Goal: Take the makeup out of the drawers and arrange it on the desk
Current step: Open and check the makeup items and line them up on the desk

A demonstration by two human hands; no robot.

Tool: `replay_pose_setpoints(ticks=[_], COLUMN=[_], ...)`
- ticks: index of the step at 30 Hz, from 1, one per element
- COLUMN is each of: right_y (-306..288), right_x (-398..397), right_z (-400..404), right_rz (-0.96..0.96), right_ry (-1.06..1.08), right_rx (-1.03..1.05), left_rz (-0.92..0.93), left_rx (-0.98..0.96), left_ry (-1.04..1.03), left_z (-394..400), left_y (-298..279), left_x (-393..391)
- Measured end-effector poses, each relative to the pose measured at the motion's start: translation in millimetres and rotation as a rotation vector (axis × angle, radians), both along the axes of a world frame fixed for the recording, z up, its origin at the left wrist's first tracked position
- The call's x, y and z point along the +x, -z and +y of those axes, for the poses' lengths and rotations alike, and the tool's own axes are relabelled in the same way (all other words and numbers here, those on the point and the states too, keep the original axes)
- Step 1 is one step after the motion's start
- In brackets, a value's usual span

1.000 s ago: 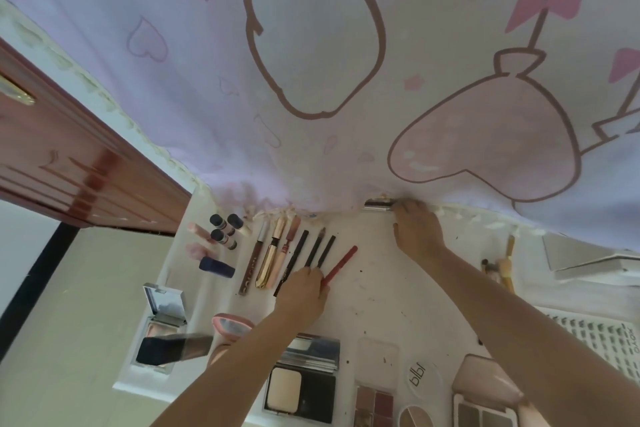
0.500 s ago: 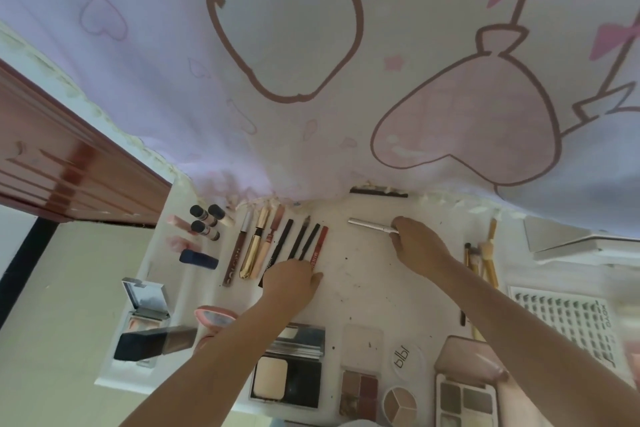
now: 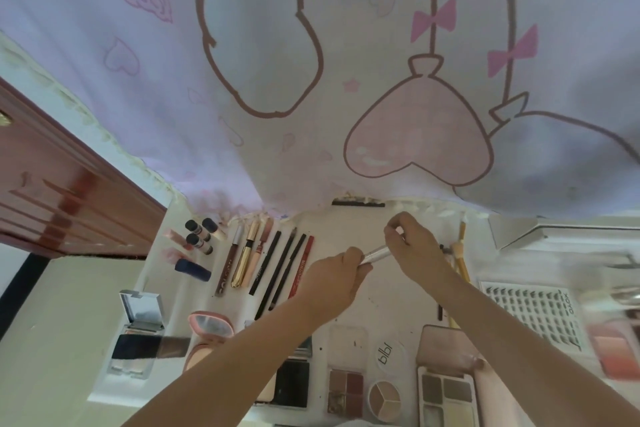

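Observation:
A slim silver makeup stick (image 3: 377, 253) hangs just above the white desk (image 3: 384, 298), held at both ends. My left hand (image 3: 332, 281) grips its lower end and my right hand (image 3: 414, 248) pinches its upper end. To the left lies a neat row of pencils and liners, ending in a red pencil (image 3: 300, 265), beside a gold tube (image 3: 245, 258). Small lipsticks and bottles (image 3: 198, 236) stand further left. A dark stick (image 3: 358, 204) lies at the back under the curtain's edge.
A printed pink curtain (image 3: 311, 80) hangs over the desk's back. Open palettes (image 3: 445, 399) and compacts (image 3: 141, 333) line the near edge. Yellow-handled brushes (image 3: 462, 260) and a lash tray (image 3: 533, 312) lie at the right. A brown wooden door (image 3: 62, 191) stands at the left.
My right hand pulled the silver stick out from under the curtain and lifted it. My left hand left the row of pencils and took the stick's other end.

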State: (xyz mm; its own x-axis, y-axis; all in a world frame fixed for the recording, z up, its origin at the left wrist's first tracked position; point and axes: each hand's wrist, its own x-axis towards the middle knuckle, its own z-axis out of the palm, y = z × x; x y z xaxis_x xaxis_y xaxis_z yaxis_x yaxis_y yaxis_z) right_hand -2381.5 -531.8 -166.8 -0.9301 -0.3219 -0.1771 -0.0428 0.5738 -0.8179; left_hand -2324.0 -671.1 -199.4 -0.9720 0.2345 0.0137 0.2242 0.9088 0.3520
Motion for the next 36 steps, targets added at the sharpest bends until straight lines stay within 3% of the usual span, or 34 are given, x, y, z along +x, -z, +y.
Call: replay_pose_setpoints(ticks=[2,4,6,8,12,14,19,23,25,28,32,36], right_y=[-9.4,-19.6,-27.4,-31.4,-30.8,-29.9,-32.7,-29.1,-27.1,-22.0,-17.2,-10.5], right_x=[4.7,10.4,12.8,11.1,6.7,7.2,9.0,10.6,11.5,10.8,8.5,7.3], right_z=[4.2,10.8,17.9,25.0,30.9,31.0,35.6,27.8,27.0,33.7,30.1,22.9], right_rz=[0.040,0.078,0.109,0.106,-0.047,-0.007,0.009,-0.125,-0.077,-0.025,-0.156,-0.085], right_ry=[-0.005,-0.056,-0.150,-0.242,-0.249,-0.266,-0.434,-0.413,-0.396,-0.428,-0.378,-0.353], right_rx=[-0.087,-0.138,-0.138,-0.077,-0.007,0.059,-0.060,-0.060,-0.018,-0.103,-0.193,-0.024], left_rz=[-0.080,-0.319,-0.385,-0.368,-0.254,-0.237,-0.253,-0.246,-0.251,-0.262,-0.270,-0.270], left_rx=[0.118,0.364,0.485,0.460,0.186,0.127,0.186,0.218,0.212,0.230,0.226,0.217], left_ry=[0.020,0.031,0.018,0.005,-0.003,0.006,-0.057,-0.069,-0.065,-0.084,-0.081,-0.072], left_z=[3.9,6.3,7.5,5.5,-1.2,-2.6,-9.3,-8.8,-7.8,-9.6,-10.2,-10.3], left_y=[-11.3,-23.5,-36.9,-42.7,-44.9,-47.4,-50.9,-48.8,-47.4,-46.6,-44.0,-38.8], left_x=[-0.3,1.9,5.7,8.4,9.7,9.8,12.7,17.1,17.9,18.5,18.5,18.8])
